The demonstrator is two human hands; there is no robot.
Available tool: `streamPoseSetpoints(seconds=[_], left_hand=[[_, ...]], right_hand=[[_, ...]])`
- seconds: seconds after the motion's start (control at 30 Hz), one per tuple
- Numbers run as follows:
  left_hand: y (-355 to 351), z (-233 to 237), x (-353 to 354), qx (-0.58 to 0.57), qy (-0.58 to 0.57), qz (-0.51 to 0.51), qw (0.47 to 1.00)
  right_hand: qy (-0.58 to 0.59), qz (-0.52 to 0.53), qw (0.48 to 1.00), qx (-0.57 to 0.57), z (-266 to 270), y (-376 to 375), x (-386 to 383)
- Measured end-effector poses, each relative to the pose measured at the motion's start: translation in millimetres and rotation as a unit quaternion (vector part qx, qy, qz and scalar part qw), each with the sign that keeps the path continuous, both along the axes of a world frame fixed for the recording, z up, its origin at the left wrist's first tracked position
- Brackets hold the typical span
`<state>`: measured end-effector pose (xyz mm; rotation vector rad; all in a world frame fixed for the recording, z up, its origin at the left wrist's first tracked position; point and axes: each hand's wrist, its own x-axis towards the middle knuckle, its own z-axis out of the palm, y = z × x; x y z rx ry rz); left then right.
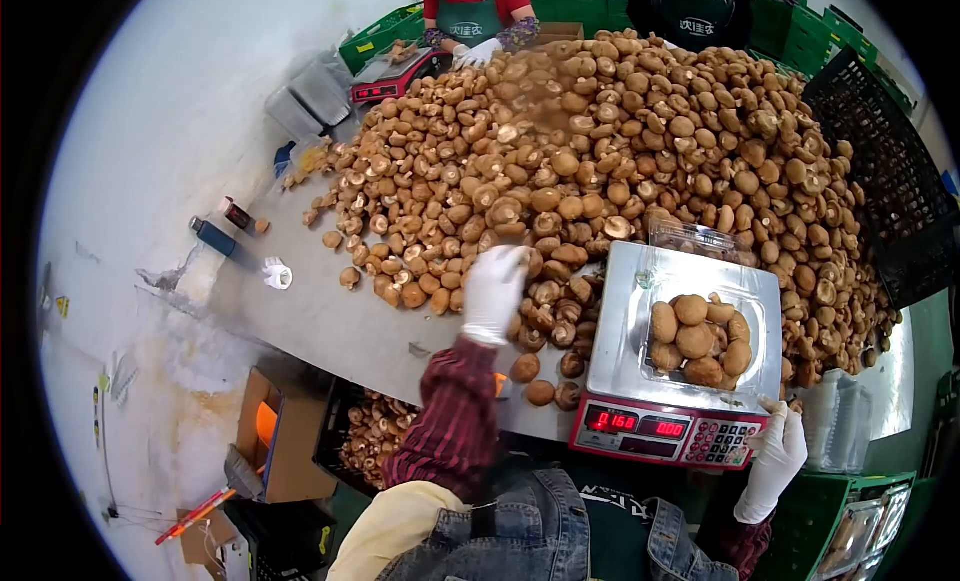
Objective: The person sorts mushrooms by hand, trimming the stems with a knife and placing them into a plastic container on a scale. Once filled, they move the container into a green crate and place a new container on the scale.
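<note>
My left hand (493, 299), in a white glove, reaches to the near edge of a big heap of brown shiitake mushrooms (560, 166). Its fingertips are among the mushrooms, and whether they grip one is hidden. At the right front corner of a red digital scale (630, 431), my gloved right hand (778, 463) has its fingers closed on a small brown and pale piece that looks like a mushroom. A clear plastic tray (655, 376) with several mushrooms (695, 339) rests on the scale's metal plate (625, 311). The red display reads 0.168.
Stacked clear trays (838, 421) stand right of the scale. A black crate (880, 181) leans at the heap's right. Below the table's left edge sits a crate of mushrooms (375, 436). Across the table, a person in red sleeves (512, 1) works beside another scale (390, 78).
</note>
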<state>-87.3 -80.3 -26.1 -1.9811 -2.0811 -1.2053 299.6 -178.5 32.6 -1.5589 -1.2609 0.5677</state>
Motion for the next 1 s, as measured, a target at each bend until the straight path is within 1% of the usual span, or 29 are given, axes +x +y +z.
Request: streamPoseSetpoints(seconds=[0.07,0.1,0.13,0.2,0.23,0.3,0.33,0.37,0.43,0.47,0.53,0.63,0.67,0.7,0.73,0.77,0.8,0.83,0.9,0.93,0.97,1.0], left_hand=[[-17,-23,-49,-0.031,-0.018,0.057,0.998],[-23,-24,-61,-0.050,-0.028,0.077,0.995],[-24,-29,-66,-0.051,-0.027,0.077,0.995],[-27,-35,-75,-0.075,-0.063,0.022,0.995],[-28,-37,-79,-0.076,-0.063,0.023,0.995],[-21,-42,-88,-0.063,-0.150,0.015,0.987],[-19,-45,-95,-0.048,-0.184,0.033,0.981],[-19,-49,-100,-0.051,-0.194,0.055,0.978],[-19,-48,-101,-0.054,-0.182,0.003,0.982],[-19,-49,-101,-0.055,-0.183,0.000,0.982],[-26,-31,-92,-0.113,-0.085,-0.015,0.990],[-25,-36,-97,-0.112,-0.108,-0.003,0.988],[-23,-46,-107,-0.102,-0.155,-0.010,0.983],[-26,-42,-110,-0.102,-0.153,-0.009,0.983],[-29,-40,-111,-0.110,-0.275,-0.002,0.955],[-32,-38,-113,-0.116,-0.392,0.005,0.913],[-38,-30,-110,-0.093,-0.436,0.000,0.895],[-43,-33,-115,-0.074,-0.499,-0.015,0.863],[-60,-29,-121,-0.044,-0.538,-0.018,0.841],[-73,-19,-119,-0.017,-0.587,-0.021,0.809],[-86,-10,-119,-0.003,-0.556,0.013,0.831],[-99,-20,-136,0.004,-0.451,0.067,0.890]], right_hand=[[0.000,0.011,1.000,-0.011,3,1,-3],[-0.002,0.022,1.000,-0.020,3,2,-5],[-0.001,0.022,1.000,-0.021,2,4,-8],[-0.038,0.031,0.999,0.012,-2,8,-16],[-0.038,0.032,0.999,0.011,-2,10,-19],[-0.092,0.043,0.993,0.053,-2,12,-26],[-0.092,0.042,0.993,0.053,1,11,-28],[-0.090,0.041,0.994,0.049,4,10,-29],[-0.090,0.036,0.994,0.044,7,7,-28],[-0.084,0.033,0.995,0.036,6,7,-26],[-0.080,0.031,0.996,0.027,3,5,-21],[-0.065,0.028,0.997,0.016,-1,4,-21],[-0.076,0.033,0.996,0.021,1,3,-25],[-0.086,0.037,0.995,0.026,4,2,-26],[-0.085,0.037,0.995,0.026,5,1,-26],[-0.079,0.036,0.996,0.024,6,0,-25],[-0.074,0.036,0.996,0.022,8,-1,-25],[-0.073,0.037,0.996,0.021,9,-2,-24],[-0.056,0.028,0.998,0.007,10,-2,-23],[-0.053,0.024,0.998,-0.005,11,-3,-22],[-0.052,0.027,0.998,-0.006,10,-3,-22],[-0.043,0.020,0.999,-0.016,8,-3,-22]])
